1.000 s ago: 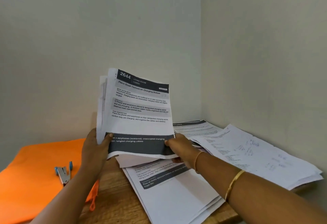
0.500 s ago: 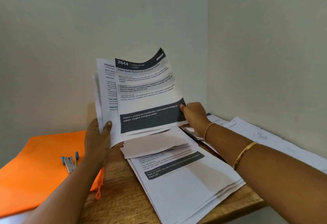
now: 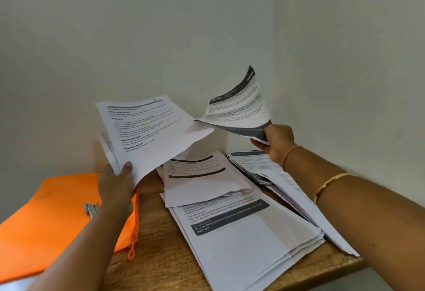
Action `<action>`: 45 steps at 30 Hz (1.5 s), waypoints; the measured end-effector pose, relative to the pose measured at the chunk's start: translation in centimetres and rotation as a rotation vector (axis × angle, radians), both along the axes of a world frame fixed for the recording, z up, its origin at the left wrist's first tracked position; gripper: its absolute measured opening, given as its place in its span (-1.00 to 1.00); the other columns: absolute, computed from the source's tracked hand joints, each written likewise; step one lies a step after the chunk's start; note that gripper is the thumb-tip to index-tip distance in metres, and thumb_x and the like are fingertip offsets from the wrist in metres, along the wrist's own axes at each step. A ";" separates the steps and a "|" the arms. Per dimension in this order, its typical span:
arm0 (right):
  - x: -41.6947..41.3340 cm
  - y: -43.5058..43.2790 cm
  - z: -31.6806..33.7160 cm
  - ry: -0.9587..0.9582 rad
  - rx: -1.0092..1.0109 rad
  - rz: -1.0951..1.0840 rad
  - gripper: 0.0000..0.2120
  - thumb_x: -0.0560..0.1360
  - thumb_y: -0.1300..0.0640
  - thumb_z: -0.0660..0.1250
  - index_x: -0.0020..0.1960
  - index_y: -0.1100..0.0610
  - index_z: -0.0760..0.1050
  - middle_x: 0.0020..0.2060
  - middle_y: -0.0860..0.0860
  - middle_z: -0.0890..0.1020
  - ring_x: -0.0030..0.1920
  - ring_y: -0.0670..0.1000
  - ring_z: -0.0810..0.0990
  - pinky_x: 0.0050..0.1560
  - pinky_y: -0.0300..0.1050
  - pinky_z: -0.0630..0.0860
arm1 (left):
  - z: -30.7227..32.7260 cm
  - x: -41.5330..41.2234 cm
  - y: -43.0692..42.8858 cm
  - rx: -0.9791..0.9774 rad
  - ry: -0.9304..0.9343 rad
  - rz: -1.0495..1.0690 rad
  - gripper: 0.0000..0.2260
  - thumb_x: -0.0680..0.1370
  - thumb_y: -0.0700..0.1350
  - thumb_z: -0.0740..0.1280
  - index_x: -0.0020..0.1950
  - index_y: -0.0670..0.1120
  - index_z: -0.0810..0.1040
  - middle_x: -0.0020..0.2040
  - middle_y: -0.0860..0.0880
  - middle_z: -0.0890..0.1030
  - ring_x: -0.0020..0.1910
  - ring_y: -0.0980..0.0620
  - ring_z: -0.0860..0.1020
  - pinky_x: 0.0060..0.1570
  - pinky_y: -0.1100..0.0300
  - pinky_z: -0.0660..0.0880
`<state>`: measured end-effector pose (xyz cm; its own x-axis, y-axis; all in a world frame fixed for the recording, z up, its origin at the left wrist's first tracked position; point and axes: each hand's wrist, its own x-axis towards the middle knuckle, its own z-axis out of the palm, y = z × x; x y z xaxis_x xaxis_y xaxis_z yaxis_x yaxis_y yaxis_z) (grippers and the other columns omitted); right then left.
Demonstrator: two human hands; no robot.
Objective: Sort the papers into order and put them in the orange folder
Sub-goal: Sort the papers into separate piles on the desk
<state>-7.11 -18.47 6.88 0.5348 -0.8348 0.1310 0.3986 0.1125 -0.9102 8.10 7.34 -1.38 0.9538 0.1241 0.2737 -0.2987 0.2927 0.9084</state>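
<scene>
White sheet (image 3: 239, 111) between right fingers (image 3: 258, 141) (curled)

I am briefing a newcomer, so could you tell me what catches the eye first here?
The sheet headed 2644 curls in mid-air at upper right, pinched by the right hand. The left hand grips a sheaf at centre left, beside the orange folder at lower left; loose piles cover the wooden table at right.

Our left hand (image 3: 116, 185) grips a stack of white printed papers (image 3: 149, 134), thumb on top; our right hand (image 3: 277, 142), held higher, pinches a dark-banded white sheet (image 3: 239, 111).
</scene>
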 end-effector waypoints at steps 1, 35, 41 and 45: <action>-0.1 -0.3 -0.4 0.019 -0.004 -0.018 -0.80 0.51 0.41 0.19 0.07 0.30 0.53 -0.02 0.19 0.59 -0.18 0.11 0.58 -0.50 -0.20 0.55 | 0.0 -0.1 0.1 -0.002 0.002 0.010 -0.69 0.59 -0.17 0.26 0.34 -0.14 0.43 0.25 -0.13 0.53 0.21 -0.18 0.50 0.11 -0.06 0.48; 6.2 4.6 -6.9 0.206 -0.222 0.216 -0.56 0.60 -0.19 0.02 0.20 0.11 0.45 0.11 0.06 0.56 0.13 0.13 0.52 0.19 0.02 0.45 | -0.8 -0.3 0.1 0.218 -0.255 0.107 -0.67 0.51 -0.18 0.39 0.25 -0.15 0.49 0.09 -0.06 0.56 0.08 -0.04 0.50 0.12 0.00 0.49; 6.1 4.8 -7.7 0.207 -0.351 0.299 -0.84 0.57 0.27 0.21 0.13 0.16 0.47 0.13 0.09 0.57 -0.01 0.04 0.54 0.01 -0.15 0.46 | -1.1 -0.3 -0.1 0.248 -0.306 0.107 -0.74 0.54 -0.16 0.34 0.22 -0.15 0.50 0.06 -0.04 0.56 0.05 -0.01 0.51 0.00 0.13 0.47; 6.0 2.6 -8.1 0.436 -0.548 0.024 -0.89 0.53 0.29 0.18 -0.01 0.24 0.47 -0.08 0.11 0.58 -0.21 0.01 0.47 -0.29 -0.20 0.36 | -1.2 -0.1 0.2 0.250 -0.294 0.148 -0.78 0.58 -0.13 0.28 0.21 -0.15 0.51 0.07 -0.07 0.58 0.05 -0.06 0.55 -0.01 -0.02 0.54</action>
